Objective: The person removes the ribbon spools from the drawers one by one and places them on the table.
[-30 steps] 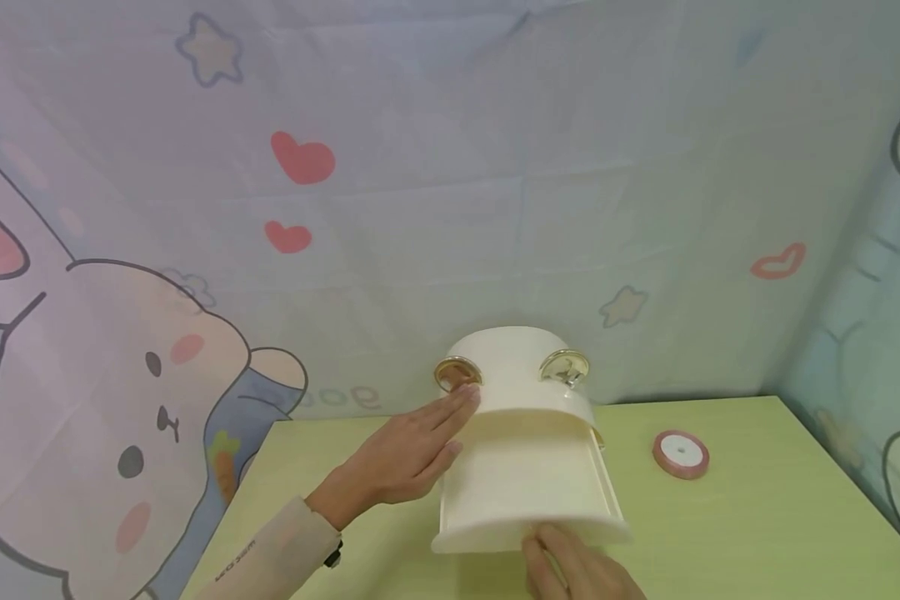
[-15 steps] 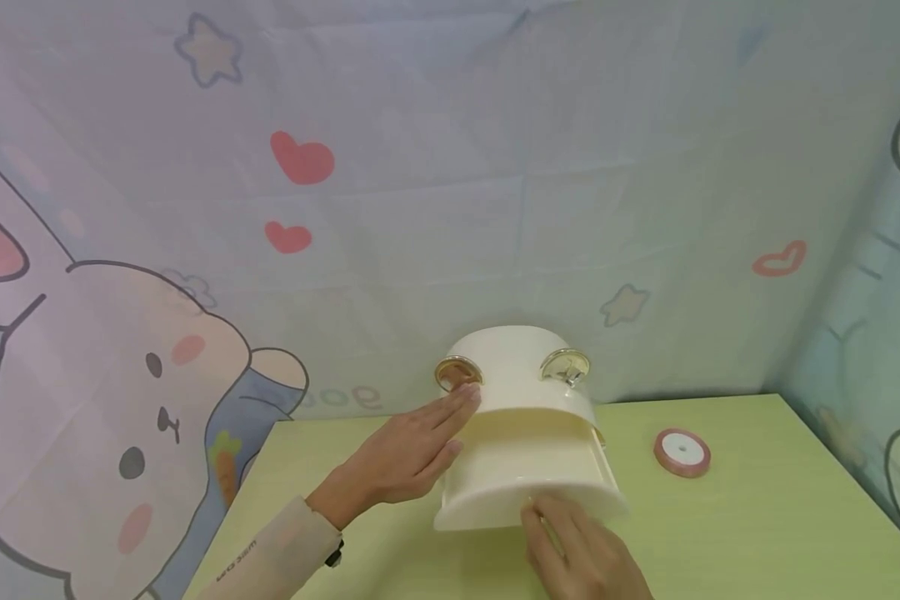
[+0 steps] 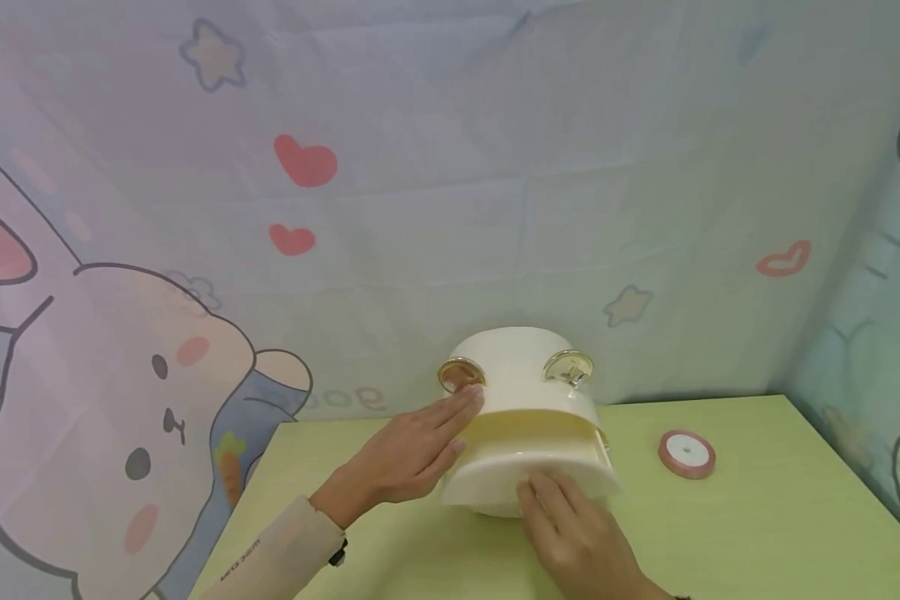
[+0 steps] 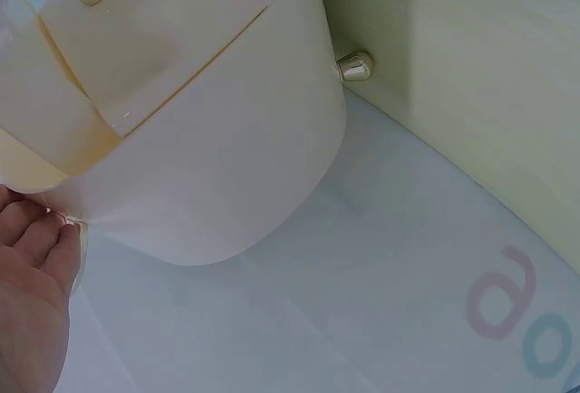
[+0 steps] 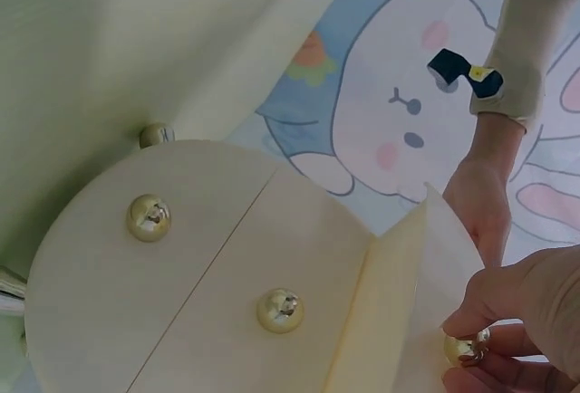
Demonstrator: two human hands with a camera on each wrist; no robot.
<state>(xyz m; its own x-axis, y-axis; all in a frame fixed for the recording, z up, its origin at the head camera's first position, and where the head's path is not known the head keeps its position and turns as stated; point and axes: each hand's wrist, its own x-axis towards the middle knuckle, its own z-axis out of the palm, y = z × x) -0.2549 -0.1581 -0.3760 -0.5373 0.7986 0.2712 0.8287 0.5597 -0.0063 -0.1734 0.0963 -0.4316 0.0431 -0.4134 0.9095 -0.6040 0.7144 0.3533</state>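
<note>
Head view: illumination soft and moderate; the backdrop (image 3: pixel 435 167) reads dull grey, darkening toward the right corner. A faint, soft-edged shadow lies on the surface (image 3: pixel 765 508) below the white drawer unit (image 3: pixel 521 392). Sleeve lettering (image 3: pixel 240 560) is too soft to read. Left wrist view: pale, hazy, low in contrast. Right wrist view: dimmer along the left side; gold knobs (image 5: pixel 281 310) show small bright reflections.

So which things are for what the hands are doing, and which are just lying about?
For the job:
white box, left fingers against it
its partly open drawer
gold knob, pinched by right fingers

Just lying about:
pink-edged roll on the green table, untouched
</note>
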